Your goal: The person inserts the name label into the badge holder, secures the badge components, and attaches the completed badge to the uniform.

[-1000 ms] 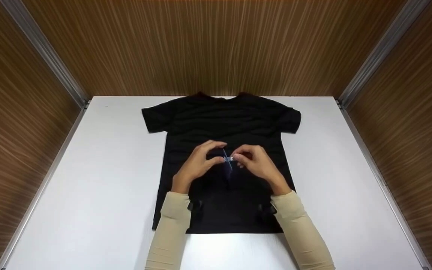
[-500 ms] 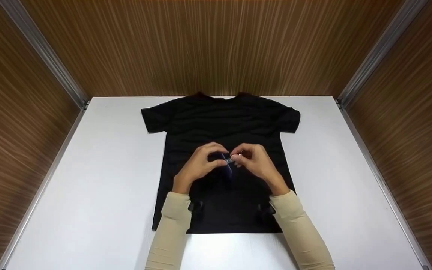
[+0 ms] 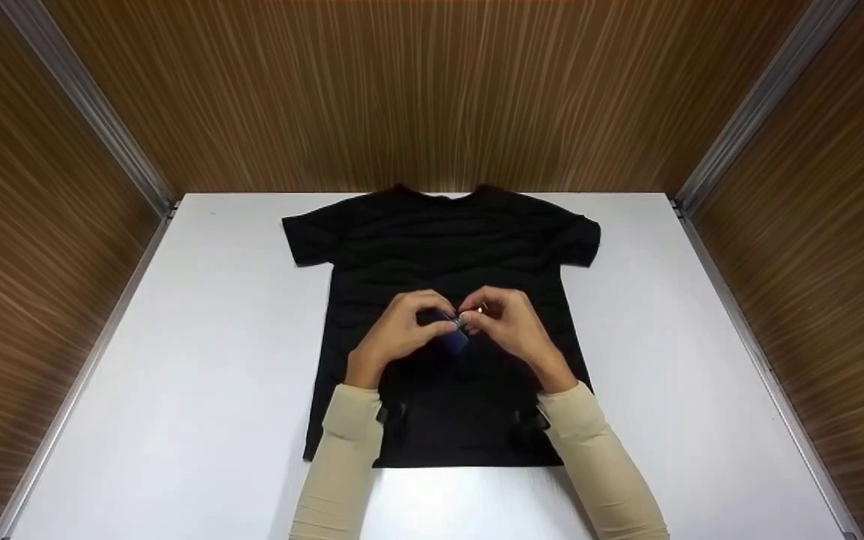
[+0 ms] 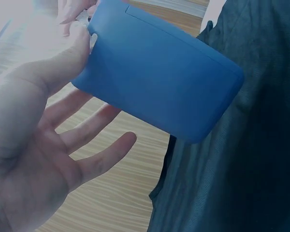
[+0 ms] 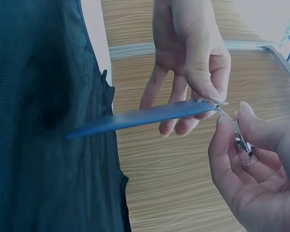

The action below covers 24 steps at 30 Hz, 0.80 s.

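Note:
A flat blue badge holder (image 4: pixel 159 72) with rounded corners hangs between the hands; its broad side shows in the left wrist view, its thin edge in the right. My left hand (image 3: pixel 394 330) pinches its top end by the short clear strap (image 5: pixel 220 107), while the other fingers spread behind it. My right hand (image 3: pixel 511 326) holds a small silver metal clip (image 5: pixel 241 140) at the strap's far end, between thumb and fingers. The two hands' fingertips nearly meet. Beneath them a black T-shirt (image 3: pixel 447 240) lies spread flat, collar toward the back.
The T-shirt rests on a white table (image 3: pixel 214 360). Wood-grain panels (image 3: pixel 432 90) stand at the back and both sides, joined by grey metal rails (image 3: pixel 94 105). Light beige sleeves (image 3: pixel 338 457) cover both forearms, with dark wrist devices at the cuffs.
My hands have drawn closer together at the strap. The badge holder has turned from edge-on to show more of its blue face. The T-shirt has not moved.

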Tool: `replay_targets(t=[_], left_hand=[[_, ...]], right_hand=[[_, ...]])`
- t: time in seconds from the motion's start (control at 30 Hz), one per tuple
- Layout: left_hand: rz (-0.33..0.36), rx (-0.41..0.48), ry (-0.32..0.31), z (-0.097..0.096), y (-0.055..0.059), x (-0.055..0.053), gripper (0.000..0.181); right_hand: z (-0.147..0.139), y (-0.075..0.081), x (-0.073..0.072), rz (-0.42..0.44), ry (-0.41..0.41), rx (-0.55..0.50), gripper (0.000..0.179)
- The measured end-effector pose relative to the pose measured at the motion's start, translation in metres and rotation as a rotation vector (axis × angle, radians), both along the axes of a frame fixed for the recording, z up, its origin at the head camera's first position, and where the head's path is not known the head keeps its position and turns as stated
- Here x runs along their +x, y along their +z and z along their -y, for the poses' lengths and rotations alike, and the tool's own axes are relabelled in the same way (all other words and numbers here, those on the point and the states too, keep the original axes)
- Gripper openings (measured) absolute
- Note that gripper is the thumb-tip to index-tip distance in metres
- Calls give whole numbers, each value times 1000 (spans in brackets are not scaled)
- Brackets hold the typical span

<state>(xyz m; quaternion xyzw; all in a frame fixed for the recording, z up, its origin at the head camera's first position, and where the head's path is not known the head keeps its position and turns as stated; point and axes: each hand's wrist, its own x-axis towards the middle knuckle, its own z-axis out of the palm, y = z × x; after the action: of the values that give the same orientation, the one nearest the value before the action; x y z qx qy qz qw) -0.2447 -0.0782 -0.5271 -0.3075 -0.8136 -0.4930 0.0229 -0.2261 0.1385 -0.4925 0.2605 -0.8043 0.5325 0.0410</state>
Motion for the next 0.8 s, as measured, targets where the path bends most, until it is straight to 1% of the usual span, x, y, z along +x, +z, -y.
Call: replay_targets(t=[0.1, 0.2, 0.33, 0.57, 0.8], left_hand=[[-3, 3, -6, -1, 0, 1, 12], [-3, 4, -12, -1, 1, 1, 10], [-9, -10, -15, -2, 2, 2, 9], [-11, -23, -19, -2, 3, 3, 13], [-22, -7, -15, -4, 4, 5, 14]], right_hand=[[-1, -10, -6, -22, 0, -4, 7], [-2, -15, -9, -28, 11, -20, 8], [-3, -15, -9, -27, 27, -37, 9], [-4, -14, -9, -66, 49, -25, 10], [-2, -15, -9, -72, 31, -22, 9]])
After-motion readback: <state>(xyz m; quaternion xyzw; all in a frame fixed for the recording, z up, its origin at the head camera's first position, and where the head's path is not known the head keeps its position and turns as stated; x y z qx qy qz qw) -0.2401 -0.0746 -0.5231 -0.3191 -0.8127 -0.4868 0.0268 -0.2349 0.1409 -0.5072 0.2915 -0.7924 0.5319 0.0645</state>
